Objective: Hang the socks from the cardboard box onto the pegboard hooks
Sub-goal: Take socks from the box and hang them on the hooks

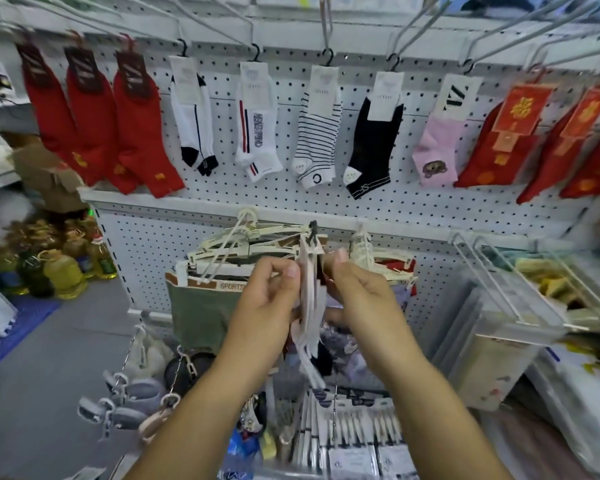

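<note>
Both hands have the same thing here. The left hand (269,303) pinches the sock bundle (311,306) from its left side, thumb up near the top card. The right hand (359,292) does the same from the right, thumb tip raised beside the card's upper edge. So both grips are closed on that one bundle, nothing loose in either.

The bundle is pale, whitish-pink socks seen edge-on, hanging down between the palms. Its little black hanger hook (313,230) sticks up on top. It's held in the air in front of the lower part of the pegboard (413,202), not on any peg.

Just behind the hands hang cream plastic hangers (229,244) with an olive green garment (201,306) under them. Below the wrists are rows of packaged socks (354,427).

The row above, left to right:
- red socks (136,133)
- white socks with black toes (194,123)
- white sock with a red and blue stripe (257,133)
- black-and-white striped sock (317,140)
- black sock (373,147)
- pink sock (437,147)
- red socks with red-and-gold cards (499,150)

Long wire hooks (326,26) jut out overhead. Far left on the floor sit yellow oil bottles (63,271), pretty blurry.
</note>
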A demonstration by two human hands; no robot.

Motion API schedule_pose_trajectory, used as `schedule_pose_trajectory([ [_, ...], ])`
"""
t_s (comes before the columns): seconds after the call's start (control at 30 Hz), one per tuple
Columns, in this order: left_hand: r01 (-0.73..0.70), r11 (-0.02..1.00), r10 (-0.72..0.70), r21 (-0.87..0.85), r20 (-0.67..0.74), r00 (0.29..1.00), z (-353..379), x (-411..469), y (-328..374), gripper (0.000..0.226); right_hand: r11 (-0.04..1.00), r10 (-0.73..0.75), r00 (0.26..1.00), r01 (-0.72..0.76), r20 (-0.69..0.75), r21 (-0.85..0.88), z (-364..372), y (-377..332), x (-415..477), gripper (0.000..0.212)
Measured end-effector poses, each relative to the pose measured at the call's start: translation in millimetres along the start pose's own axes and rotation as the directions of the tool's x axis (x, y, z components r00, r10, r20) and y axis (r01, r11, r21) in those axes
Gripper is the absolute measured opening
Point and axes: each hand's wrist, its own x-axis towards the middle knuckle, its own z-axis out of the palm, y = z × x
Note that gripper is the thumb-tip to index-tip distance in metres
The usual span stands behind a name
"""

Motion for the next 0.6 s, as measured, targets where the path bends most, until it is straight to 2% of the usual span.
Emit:
schedule_pose_trajectory([
  [0.07, -0.018, 1.000, 0.018, 0.016, -0.008, 1.000, -5.4, 11.7, 1.6, 0.014, 0.998, 0.039, 0.998, -0.041, 0.039, 0.047, -4.2, 0.0, 6.8, 0.042],
  [0.13, -0.029, 1.000, 0.029, -0.005, -0.002, 1.000, -9.9, 25.5, 2.1, 0.014, 1.000, -0.001, 0.999, 0.000, 0.040, 0.025, -7.2, -2.4, 14.3, 0.037],
  [0.2, -0.032, 0.999, 0.032, -0.022, 0.007, 0.999, -11.3, 38.7, 4.9, 0.023, 0.998, -0.047, 0.999, 0.047, -0.006, 0.033, -7.6, -3.3, 23.5, 0.035],
  [0.27, -0.017, 1.000, 0.018, -0.016, 0.035, 0.999, -13.9, 51.9, 6.4, 0.038, 0.994, -0.055, 0.998, 0.058, -0.042, 0.092, -5.9, -1.8, 34.9, 0.042],
  [0.33, -0.004, 1.000, 0.005, -0.011, 0.080, 0.997, -17.6, 65.1, 6.0, 0.042, 0.987, -0.035, 0.997, 0.045, -0.069, 0.155, -1.0, -0.7, 46.7, 0.049],
  [0.47, -0.028, 0.999, 0.031, -0.019, 0.144, 0.989, -25.5, 87.4, 9.7, 0.029, 0.964, -0.037, 0.991, 0.070, -0.130, 0.258, 8.0, 0.0, 68.8, 0.048],
  [0.6, -0.008, 0.990, 0.035, -0.143, 0.188, 0.982, -32.8, 107.4, 13.9, 0.017, 0.947, -0.062, 0.989, 0.101, -0.135, 0.305, 15.6, -0.5, 86.6, 0.065],
])
